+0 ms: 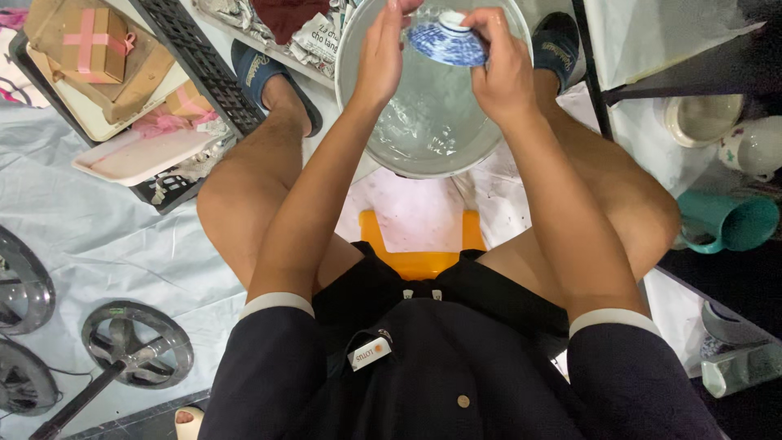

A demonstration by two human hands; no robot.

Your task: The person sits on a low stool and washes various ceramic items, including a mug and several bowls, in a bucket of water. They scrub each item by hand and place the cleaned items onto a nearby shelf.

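- The blue-and-white bowl [446, 41] is held upside down over the water in the big metal basin [358, 122], between both hands.
- The left hand [381, 57] presses flat against its side; the right hand [503, 69] has its grip closed on the rim.
- It is likely ceramic: stiff, fragile and slippery when wet, best held at rim and foot.
- The fingertips and the basin's far edge are cut off at the top.
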